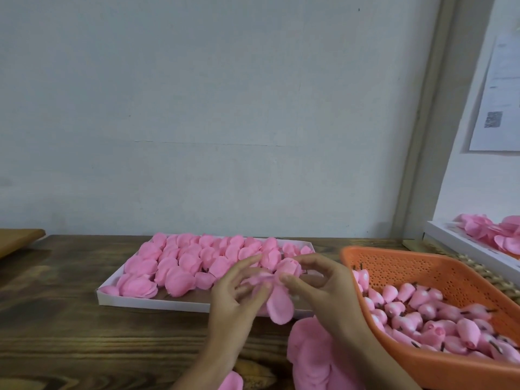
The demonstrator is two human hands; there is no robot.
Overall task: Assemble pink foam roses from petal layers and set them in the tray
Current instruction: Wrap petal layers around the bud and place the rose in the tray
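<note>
Wood-grain dark table [70, 319] carries a production line of foam flowers. At left-centre, a shallow white cardboard tray [146, 301] is packed with rows of finished pink foam roses [180, 260], leaving only its near-right corner bare. Above that corner a person's left hand [233, 291] pinches a pink foam petal layer [280, 305], whose loose petals hang down between the two hands. The right hand [320, 285] grips a pink foam bud [289, 267] between thumb and forefinger, the bud sitting just over the petal layer and touching it. Below the hands, at the table's near edge, lies a heap of loose pink petal layers [309, 353]. To the right, a perforated orange plastic basket [394, 253] holds a pile of pink foam buds on short dark stems [422, 311]. Farther right, a second white tray [461, 247] on a raised surface holds more pink petals [489, 229], beneath a printed paper sheet [498, 94] fixed to the wall.
</note>
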